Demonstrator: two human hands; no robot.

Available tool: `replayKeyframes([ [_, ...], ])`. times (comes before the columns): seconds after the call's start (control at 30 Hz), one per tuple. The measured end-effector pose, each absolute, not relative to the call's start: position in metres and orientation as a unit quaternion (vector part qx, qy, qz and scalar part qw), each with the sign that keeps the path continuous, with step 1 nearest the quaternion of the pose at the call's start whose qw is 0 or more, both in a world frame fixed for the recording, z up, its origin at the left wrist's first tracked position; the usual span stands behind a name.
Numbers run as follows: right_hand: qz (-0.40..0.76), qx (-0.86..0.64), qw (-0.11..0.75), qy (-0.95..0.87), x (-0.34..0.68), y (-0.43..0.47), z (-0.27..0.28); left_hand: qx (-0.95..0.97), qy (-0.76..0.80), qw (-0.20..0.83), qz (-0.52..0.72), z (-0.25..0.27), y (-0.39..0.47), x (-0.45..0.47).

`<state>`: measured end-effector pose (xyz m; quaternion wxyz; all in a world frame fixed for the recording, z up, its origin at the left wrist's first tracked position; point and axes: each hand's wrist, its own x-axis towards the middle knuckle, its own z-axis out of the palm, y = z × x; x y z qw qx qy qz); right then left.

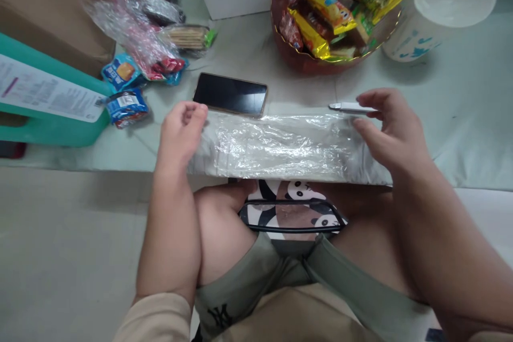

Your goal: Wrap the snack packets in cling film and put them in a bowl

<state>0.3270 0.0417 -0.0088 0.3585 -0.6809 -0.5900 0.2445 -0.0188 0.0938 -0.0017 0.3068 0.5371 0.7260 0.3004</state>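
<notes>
A clear plastic bag [276, 147], wrinkled and shiny, lies flat along the table's front edge. At its upper left corner my left hand [182, 131] has thumb and curled fingers closed on the film. My right hand [395, 128] is at the other end, thumb and fingers apart, the thumb by the bag's upper right corner. Just behind those fingers lies a slim white and grey tool [350, 107], possibly a utility knife; its right end is partly hidden by the hand. A dark-screened phone [230, 94] lies behind the bag, near my left hand.
Behind stands a red bowl [308, 64] of wrapped snacks, with a white paper cup [412, 37] to its right. Plastic-wrapped snacks [156, 37], small blue packs [127, 107] and a green container [52, 128] occupy the left. A black-framed panda-print item [294, 216] is between my legs.
</notes>
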Motion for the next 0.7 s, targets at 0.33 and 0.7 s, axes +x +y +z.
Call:
replayKeyframes([
  [0.33,0.21,-0.679,0.269,-0.65,0.324,0.059,-0.017,0.539,0.65,0.42,0.333,-0.013,0.101,-0.006],
  [0.7,0.315,-0.69,0.416,-0.501,0.322,0.054,-0.014,0.454,0.59,0.514,0.425,0.002,0.102,0.009],
])
